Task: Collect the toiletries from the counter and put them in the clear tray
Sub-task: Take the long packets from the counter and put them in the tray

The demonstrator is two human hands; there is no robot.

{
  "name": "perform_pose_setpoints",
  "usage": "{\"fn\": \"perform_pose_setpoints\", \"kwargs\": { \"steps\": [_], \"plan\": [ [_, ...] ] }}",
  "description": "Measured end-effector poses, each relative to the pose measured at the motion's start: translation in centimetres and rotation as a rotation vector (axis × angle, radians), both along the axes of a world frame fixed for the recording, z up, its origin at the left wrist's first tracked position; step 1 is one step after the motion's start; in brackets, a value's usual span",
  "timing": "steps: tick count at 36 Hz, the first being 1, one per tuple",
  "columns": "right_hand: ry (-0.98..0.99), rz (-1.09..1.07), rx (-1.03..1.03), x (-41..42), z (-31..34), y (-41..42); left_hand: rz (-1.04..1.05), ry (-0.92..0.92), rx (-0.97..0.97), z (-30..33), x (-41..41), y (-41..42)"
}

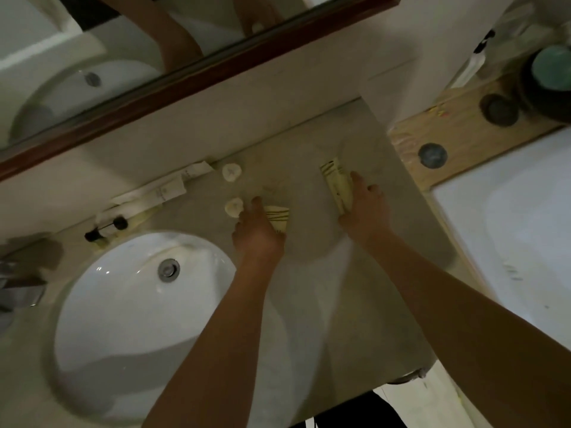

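Both my hands are down on pale striped packets on the bench.

My left hand [258,234] has its fingers closed over a short packet [278,216]; my right hand [366,205] fingers wrap a long packet [335,180]. Two small white rounds [231,172] lie just left, more sachets [160,193] and dark-capped bottles [106,227] against the wall, the sink [129,319] beside. The blur hides any clear tray.

Beige counter [309,143] (sink inset): striped packets [335,180], round soaps [231,172], sachets [163,190].
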State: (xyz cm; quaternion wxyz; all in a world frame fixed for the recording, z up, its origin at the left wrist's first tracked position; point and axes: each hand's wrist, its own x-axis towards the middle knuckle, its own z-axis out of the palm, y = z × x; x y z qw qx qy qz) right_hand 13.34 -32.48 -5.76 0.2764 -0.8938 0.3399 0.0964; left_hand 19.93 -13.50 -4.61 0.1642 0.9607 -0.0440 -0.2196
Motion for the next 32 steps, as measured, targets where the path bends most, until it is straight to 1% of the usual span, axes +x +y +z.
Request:
{"fn": "perform_pose_setpoints", "kwargs": {
  "steps": [4,7,12,15,19,23,27,29,32],
  "plan": [
    [0.022,-0.026,0.060,0.1,0.2,0.4,-0.023,0.010,-0.085,0.3,-0.3,0.2],
    [0.032,0.025,0.085,0.3,0.8,1.4,-0.040,0.011,-0.149,0.9,-0.1,1.5],
    [-0.063,0.156,0.099,1.8,3.5,4.9,0.070,-0.002,-0.266,3.1,0.5,5.5],
    [-0.138,0.187,0.176,3.1,6.2,8.7,0.147,-0.019,-0.327,5.5,0.7,8.7],
    [-0.263,0.247,0.263,4.6,9.9,15.4,0.264,-0.071,-0.389,8.4,0.9,15.1],
    [-0.303,0.319,0.288,6.0,12.6,23.9,0.374,-0.138,-0.461,10.6,0.6,23.7],
    [-0.281,0.411,0.351,6.9,14.0,33.5,0.445,-0.161,-0.425,12.0,0.2,32.9],
    [-0.257,0.478,0.370,7.5,14.4,39.0,0.491,-0.168,-0.430,12.1,0.1,38.2],
    [-0.232,0.510,0.433,8.2,15.1,47.3,0.541,-0.176,-0.458,11.7,-0.1,46.2]
  ]
}}
